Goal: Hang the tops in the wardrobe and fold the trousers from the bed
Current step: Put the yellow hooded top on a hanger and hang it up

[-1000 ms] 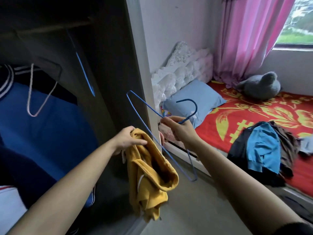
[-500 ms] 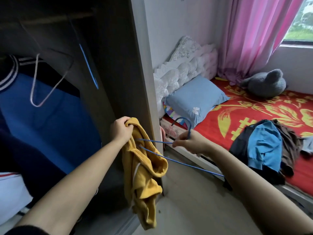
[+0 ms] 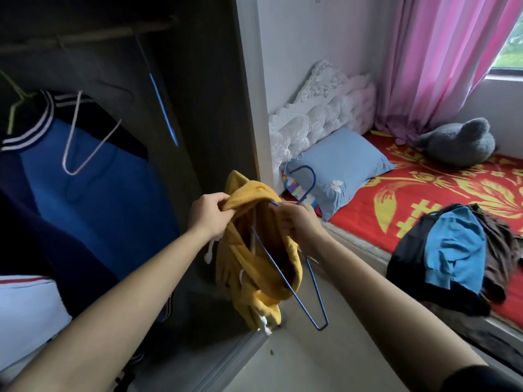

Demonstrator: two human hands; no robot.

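Yellow hoodie point(image 3: 254, 267) hangs before the open wardrobe point(image 3: 198, 80), the left hand point(image 3: 209, 216) gripping its edge; the right hand point(image 3: 302, 226) grips its opening and a blue wire hanger point(image 3: 314, 179), partly inside it.

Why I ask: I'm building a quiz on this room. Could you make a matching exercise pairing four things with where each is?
Things:
1. yellow top
2. white hanger
3. pillow
4. clothes pile

Places:
A. by the headboard
B. in the left hand
C. at the bed's near edge
D. in the wardrobe

Pairs: 1-B, 2-D, 3-A, 4-C
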